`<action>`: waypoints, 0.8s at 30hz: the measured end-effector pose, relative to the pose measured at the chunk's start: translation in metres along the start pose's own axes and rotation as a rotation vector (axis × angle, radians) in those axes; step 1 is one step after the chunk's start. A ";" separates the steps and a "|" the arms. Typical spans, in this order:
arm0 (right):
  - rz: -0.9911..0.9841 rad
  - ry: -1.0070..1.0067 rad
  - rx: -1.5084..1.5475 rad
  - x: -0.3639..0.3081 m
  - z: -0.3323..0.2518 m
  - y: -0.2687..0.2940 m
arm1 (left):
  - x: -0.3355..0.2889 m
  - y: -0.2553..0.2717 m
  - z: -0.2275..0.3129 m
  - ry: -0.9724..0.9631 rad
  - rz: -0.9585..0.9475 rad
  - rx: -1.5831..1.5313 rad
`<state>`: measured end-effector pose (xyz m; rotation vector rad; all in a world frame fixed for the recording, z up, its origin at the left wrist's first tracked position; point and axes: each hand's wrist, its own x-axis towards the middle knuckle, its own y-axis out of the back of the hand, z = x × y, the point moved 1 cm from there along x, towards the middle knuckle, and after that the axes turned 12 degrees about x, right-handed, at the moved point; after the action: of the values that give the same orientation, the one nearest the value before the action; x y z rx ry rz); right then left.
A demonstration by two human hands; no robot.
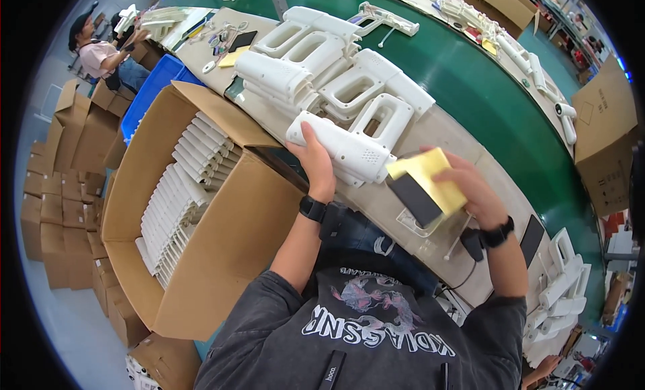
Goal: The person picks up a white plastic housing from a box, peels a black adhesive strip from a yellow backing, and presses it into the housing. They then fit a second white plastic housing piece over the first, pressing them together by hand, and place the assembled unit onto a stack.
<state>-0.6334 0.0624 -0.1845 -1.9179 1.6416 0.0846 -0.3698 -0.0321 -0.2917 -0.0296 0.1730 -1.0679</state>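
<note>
My left hand point(314, 160) is closed on the end of a white plastic housing point(339, 148) with a looped handle, held over the bench's near edge. The thumb lies along its top; the other fingers are mostly hidden beneath. My right hand point(471, 188) grips a yellow cloth point(437, 174), smeared by motion. Against the cloth is a flat black block point(415, 200), close to the right end of the housing. Just beyond my hands, several similar white housings point(295, 57) lie stacked on the bench point(463, 145).
To my left stands an open cardboard box point(222, 272) with rows of white parts point(171, 212). Behind it is a blue bin point(158, 81). A green conveyor point(470, 74) runs past the bench. More white housings point(561, 289) lie at right. A person point(104, 54) works at far left.
</note>
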 end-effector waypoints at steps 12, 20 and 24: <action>-0.076 -0.120 -0.122 0.038 0.027 -0.038 | -0.014 0.008 -0.006 0.055 -0.170 -0.022; 0.095 -0.032 -0.121 0.038 0.046 -0.039 | -0.022 -0.017 0.001 0.026 -0.224 0.070; 0.068 -0.058 -0.121 0.044 0.022 -0.048 | -0.021 -0.012 -0.002 -0.080 -0.243 0.079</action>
<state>-0.5720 0.0368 -0.2021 -1.9295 1.6971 0.2694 -0.3909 -0.0194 -0.2895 -0.0227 0.0554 -1.3132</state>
